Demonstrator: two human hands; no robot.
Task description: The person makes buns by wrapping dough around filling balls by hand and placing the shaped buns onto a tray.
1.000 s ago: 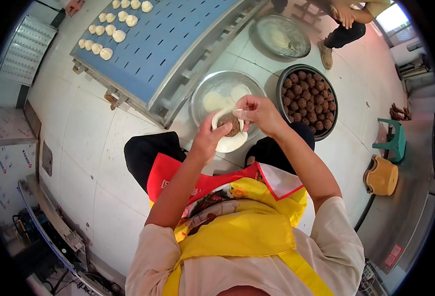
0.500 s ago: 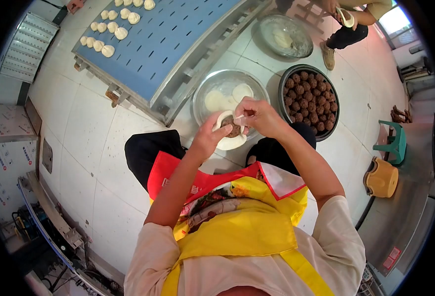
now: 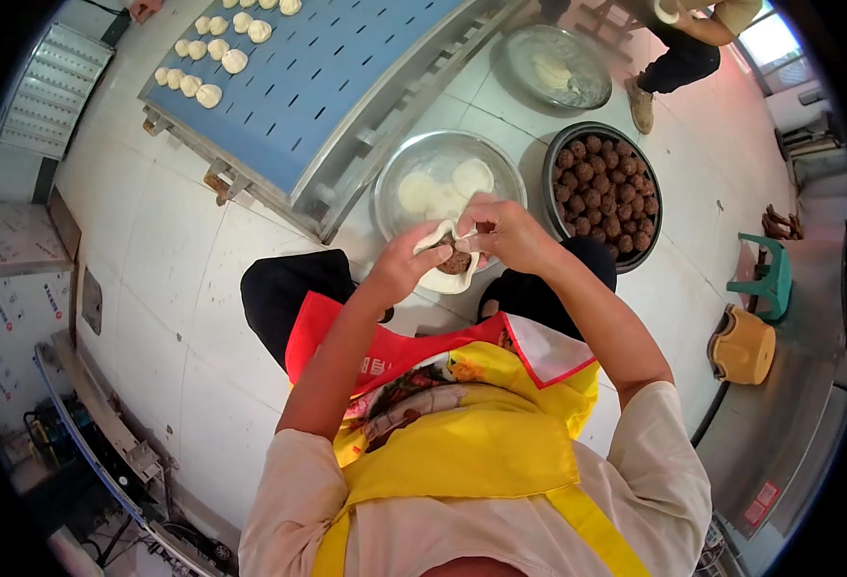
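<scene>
Between my hands is a round, pale dough wrapper with a brown ball of filling [image 3: 456,263] in its middle, a bun being folded. My left hand [image 3: 402,264] cups the wrapper from the left, its thumb lying on the filling. My right hand [image 3: 502,234] pinches the wrapper's upper right edge. Just beyond my hands stands a steel basin [image 3: 386,197] with several flat dough wrappers [image 3: 473,178] in it. To the right of the basin is a dark round tub [image 3: 548,192] full of brown filling balls [image 3: 597,183].
A blue slotted conveyor [image 3: 347,87] at upper left carries several rows of shaped buns [image 3: 234,61]. Farther off lies another basin [image 3: 587,91] with wrappers. A co-worker's hand [image 3: 678,14] holds dough at top right. Green [image 3: 775,279] and yellow stools [image 3: 746,346] stand at right.
The wrapper's upper edge has been gathered further over the filling, and my right fingers have drawn closer to my left thumb. The co-worker's hands have shifted slightly upward.
</scene>
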